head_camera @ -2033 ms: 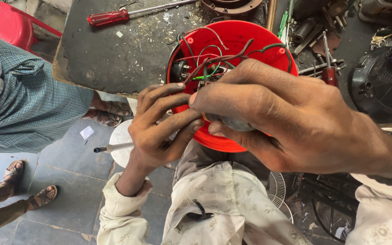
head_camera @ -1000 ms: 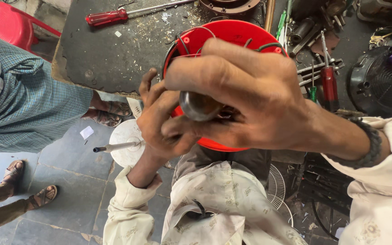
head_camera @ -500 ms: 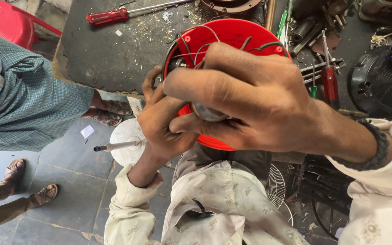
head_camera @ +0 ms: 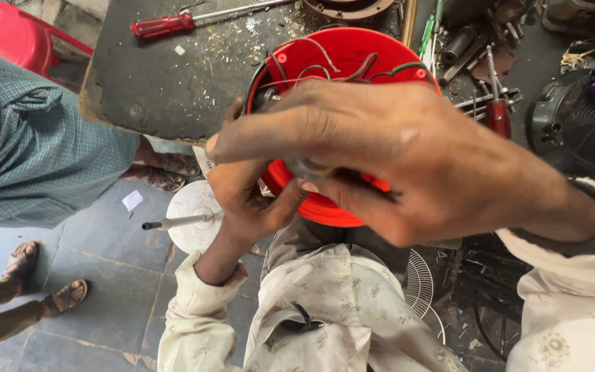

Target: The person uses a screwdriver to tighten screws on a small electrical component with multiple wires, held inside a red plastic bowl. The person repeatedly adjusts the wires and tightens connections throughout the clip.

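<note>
**Both hands on red housing**

Right hand (head_camera: 408,158) curls over a small dark part, blurred. Left hand (head_camera: 249,200) cups beneath, touching the red round housing (head_camera: 352,58) with loose wires. Red-handled screwdriver (head_camera: 163,25) lies on the dark table (head_camera: 166,89).

Red round housing (head_camera: 352,62), red-handled screwdriver (head_camera: 163,25), checked green shirt (head_camera: 43,151).

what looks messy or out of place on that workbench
Loose wires spill in a tangle out of the open red housing, and pale chips lie scattered across the dark benchtop beside the red-handled screwdriver.
</note>
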